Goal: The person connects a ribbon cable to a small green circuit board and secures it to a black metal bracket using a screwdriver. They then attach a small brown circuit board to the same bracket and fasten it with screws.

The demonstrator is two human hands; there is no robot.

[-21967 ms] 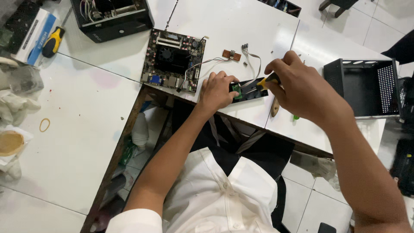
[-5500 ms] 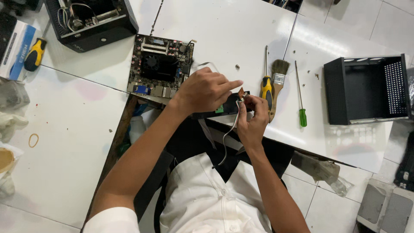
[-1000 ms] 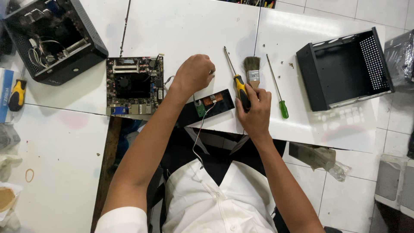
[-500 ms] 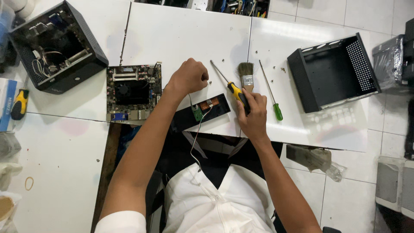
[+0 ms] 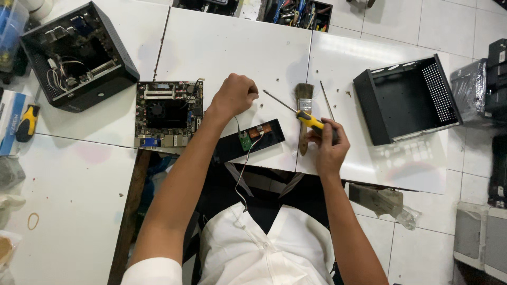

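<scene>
we've got the yellow-handled screwdriver (image 5: pixel 305 115) lying angled, tip up-left, over the brush (image 5: pixel 303 113) | black panel (image 5: pixel 248 141) flat at the table edge, small green board (image 5: pixel 245 141) on it, wire hanging off

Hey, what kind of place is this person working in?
Most likely an electronics or computer repair bench. A bare circuit board lies on the white table, an opened computer case sits beside it, and the right hand grips a yellow-handled screwdriver.
</scene>
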